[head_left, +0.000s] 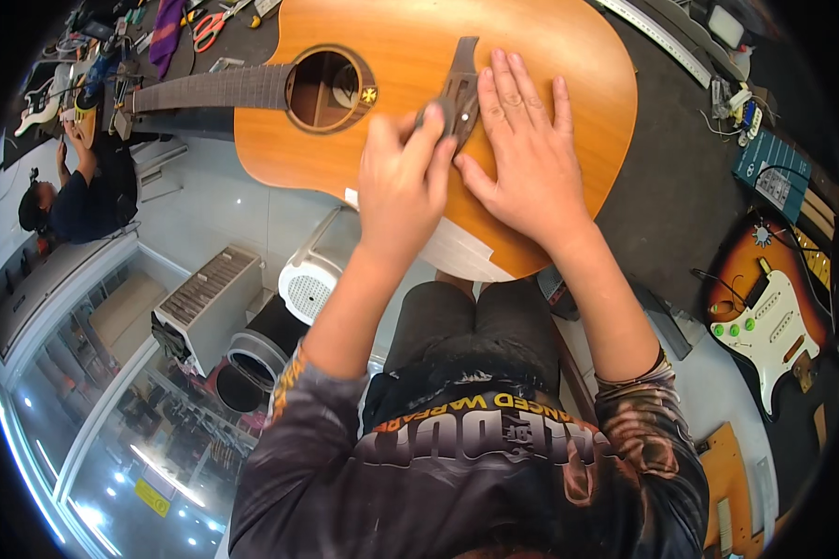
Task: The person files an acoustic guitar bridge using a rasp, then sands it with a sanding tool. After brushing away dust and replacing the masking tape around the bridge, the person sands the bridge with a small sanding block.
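Observation:
An acoustic guitar (401, 37) with an orange-brown top lies flat on the dark bench, its neck (210, 88) pointing left. On its top sits a dark wooden bridge (463, 58), with slots in it and a small bright spot. My left hand (403, 182) is closed round a small dark object (435, 116) at the bridge's left side; blur hides what kind it is. My right hand (536, 158) lies flat on the guitar top just right of the bridge, fingers stretched out and holding nothing.
A sunburst electric guitar body (764, 307) lies at the right, near a teal card (772, 172) and wires. Red-handled scissors (209, 32) and a long ruler (657, 33) are at the back. A white stool (308, 287) stands below left. Another person (79, 200) works at far left.

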`<state>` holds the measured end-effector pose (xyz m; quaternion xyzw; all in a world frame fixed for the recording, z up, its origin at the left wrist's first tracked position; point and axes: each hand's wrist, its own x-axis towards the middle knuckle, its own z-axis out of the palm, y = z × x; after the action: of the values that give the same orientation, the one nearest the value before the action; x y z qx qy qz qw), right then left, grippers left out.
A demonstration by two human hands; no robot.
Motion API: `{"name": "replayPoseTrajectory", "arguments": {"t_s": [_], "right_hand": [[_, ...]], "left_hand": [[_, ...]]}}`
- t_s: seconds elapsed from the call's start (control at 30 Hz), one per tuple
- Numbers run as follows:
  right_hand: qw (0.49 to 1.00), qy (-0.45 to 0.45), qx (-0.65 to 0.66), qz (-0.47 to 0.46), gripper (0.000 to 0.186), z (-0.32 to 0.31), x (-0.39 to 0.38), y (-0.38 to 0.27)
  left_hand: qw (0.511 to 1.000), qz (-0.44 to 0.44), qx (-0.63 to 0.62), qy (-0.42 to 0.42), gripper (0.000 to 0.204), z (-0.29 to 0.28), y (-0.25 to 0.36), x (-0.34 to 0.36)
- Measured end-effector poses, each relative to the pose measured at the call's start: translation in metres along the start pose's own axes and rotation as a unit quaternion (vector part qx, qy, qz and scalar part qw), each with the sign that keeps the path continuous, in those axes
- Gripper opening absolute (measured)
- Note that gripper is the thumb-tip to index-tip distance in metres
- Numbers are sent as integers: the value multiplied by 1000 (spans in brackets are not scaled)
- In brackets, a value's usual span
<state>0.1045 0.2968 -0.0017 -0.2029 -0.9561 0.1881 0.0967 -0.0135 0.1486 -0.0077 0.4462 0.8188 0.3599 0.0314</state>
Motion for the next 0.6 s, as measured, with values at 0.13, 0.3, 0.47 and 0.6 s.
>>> {"name": "replayPoseTrajectory", "arguments": {"t_s": [0.13,0.3,0.47,0.6], "right_hand": [[1000,2,2,-1,94,1,1,-1],[1000,-3,-3,-1,94,0,1,1],[1000,-1,-10,-5,93,0,2,-2],[1000,-8,-1,2,94,3,2,0]], "left_hand": [[999,16,27,5,35,3,4,25],[1000,25,4,10,33,5,1,17],[998,40,35,22,34,14,3,44],[1000,-2,-6,-13,31,2,-1,9]]}}
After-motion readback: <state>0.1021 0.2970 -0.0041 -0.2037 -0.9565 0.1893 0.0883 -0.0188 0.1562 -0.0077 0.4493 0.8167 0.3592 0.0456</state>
